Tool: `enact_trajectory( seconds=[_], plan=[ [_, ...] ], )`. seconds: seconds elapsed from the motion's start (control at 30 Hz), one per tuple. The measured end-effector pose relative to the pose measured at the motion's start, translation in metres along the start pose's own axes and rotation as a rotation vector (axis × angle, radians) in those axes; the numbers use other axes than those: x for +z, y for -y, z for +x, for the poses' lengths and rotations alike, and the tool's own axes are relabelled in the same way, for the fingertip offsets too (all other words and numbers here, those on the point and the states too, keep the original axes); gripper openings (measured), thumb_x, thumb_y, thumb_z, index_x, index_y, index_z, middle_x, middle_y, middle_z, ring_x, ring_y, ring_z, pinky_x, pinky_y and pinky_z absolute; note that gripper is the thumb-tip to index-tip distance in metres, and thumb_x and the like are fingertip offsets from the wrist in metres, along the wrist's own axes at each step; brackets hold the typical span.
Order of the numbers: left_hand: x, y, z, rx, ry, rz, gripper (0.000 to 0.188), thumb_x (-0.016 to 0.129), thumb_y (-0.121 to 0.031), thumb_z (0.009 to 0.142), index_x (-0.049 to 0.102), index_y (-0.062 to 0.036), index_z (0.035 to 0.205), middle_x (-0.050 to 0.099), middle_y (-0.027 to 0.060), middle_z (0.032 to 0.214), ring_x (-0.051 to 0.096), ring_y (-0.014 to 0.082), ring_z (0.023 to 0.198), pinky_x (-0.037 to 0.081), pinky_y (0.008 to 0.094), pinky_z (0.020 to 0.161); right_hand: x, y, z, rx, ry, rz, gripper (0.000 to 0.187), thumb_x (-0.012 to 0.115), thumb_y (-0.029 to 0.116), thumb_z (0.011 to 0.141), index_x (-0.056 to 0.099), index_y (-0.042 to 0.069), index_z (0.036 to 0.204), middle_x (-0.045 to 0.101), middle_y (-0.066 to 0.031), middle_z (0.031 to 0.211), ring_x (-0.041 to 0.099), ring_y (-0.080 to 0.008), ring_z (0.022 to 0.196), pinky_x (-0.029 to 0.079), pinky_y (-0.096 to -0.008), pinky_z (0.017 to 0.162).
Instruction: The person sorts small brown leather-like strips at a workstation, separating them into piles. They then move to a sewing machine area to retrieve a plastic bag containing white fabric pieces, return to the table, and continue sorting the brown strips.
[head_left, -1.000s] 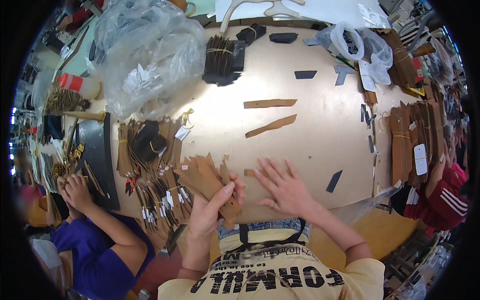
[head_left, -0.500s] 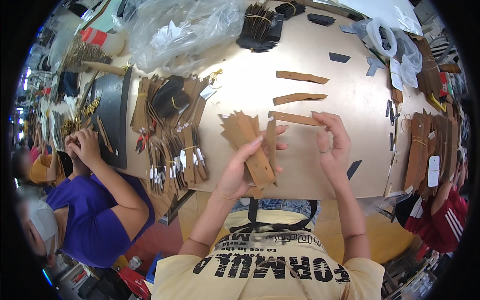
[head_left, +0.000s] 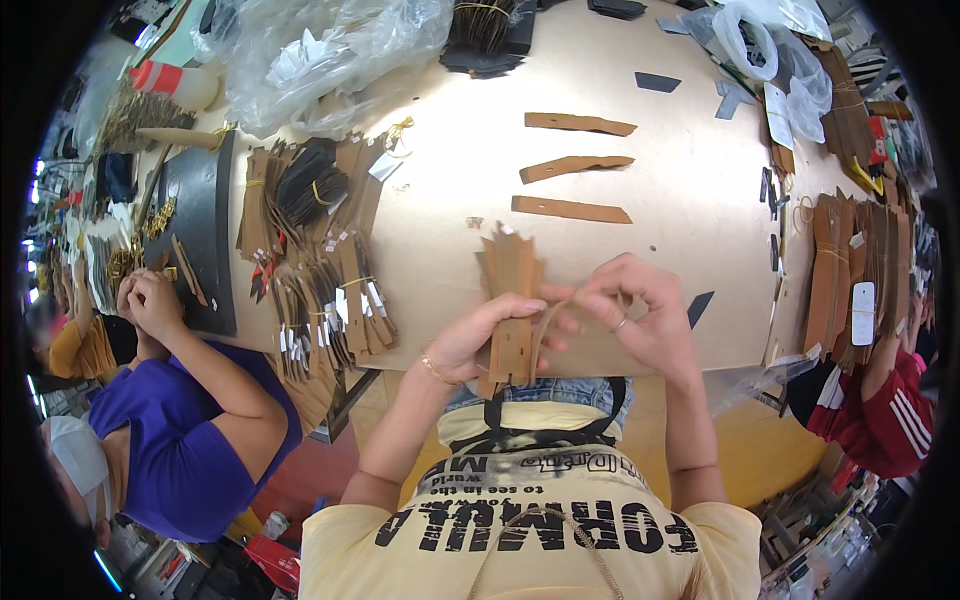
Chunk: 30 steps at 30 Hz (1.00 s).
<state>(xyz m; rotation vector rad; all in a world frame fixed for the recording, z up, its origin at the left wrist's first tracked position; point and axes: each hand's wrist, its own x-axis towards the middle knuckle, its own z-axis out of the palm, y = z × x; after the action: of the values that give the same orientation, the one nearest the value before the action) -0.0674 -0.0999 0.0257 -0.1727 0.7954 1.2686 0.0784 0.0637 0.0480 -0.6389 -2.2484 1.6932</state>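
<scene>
My left hand is closed round a fanned bundle of brown leather-like strips, its thumb lying across the top. Close beside it, my right hand has its fingertips pinched on a single thin strip at the bundle's right side. That strip looks bent, and its lower part sits by the left fingers. Beyond my hands, three similar pieces lie apart, one above another: a far strip, a middle strip and a near strip.
Tagged brown strips and a black bundle are heaped on the left. Clear plastic bags lie at the back. More brown bundles hang over the right edge. A co-worker in purple sits at left, near a dark mat.
My right hand has let go of the near strip on the table and come back to the bundle, where it now pinches another strip. The bundle is held more upright; the whole view has shifted slightly.
</scene>
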Motion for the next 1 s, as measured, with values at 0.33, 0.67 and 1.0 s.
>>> enact_trajectory(
  seconds=[0.33,0.67,1.0],
  plan=[
    [-0.032,-0.024,-0.041,0.638,-0.203,0.153,0.042,0.055,-0.018,0.090,0.048,0.0051,0.124,0.058,0.0150,0.106,0.060,0.0207,0.094,0.057,0.0316,0.069,-0.004,-0.017,-0.005,0.500,-0.247,-0.040,0.030,0.073,0.013,0.084,0.066,-0.005,0.107,0.054,0.0009,0.065,0.043,-0.0016,0.054,0.037,-0.0188,0.049],
    [-0.011,-0.007,-0.019,0.495,0.052,0.086,0.052,0.053,-0.027,0.090,0.046,0.0065,0.129,0.056,0.0196,0.120,0.060,0.0251,0.104,0.057,0.0382,0.076,-0.005,-0.012,-0.009,0.402,-0.288,-0.056,0.040,0.074,0.011,0.083,0.058,-0.004,0.116,0.056,-0.0006,0.068,0.047,-0.0027,0.056,0.040,-0.0187,0.052],
    [0.008,-0.006,-0.004,0.558,0.162,-0.108,0.066,0.038,-0.038,0.091,0.035,0.0037,0.142,0.033,0.0186,0.151,0.028,0.0315,0.141,0.032,0.0531,0.109,0.010,0.020,-0.004,0.196,-0.114,0.050,0.029,0.077,0.010,0.078,0.064,0.001,0.102,0.056,0.0043,0.078,0.046,-0.0030,0.066,0.038,-0.0185,0.061]
  ],
)
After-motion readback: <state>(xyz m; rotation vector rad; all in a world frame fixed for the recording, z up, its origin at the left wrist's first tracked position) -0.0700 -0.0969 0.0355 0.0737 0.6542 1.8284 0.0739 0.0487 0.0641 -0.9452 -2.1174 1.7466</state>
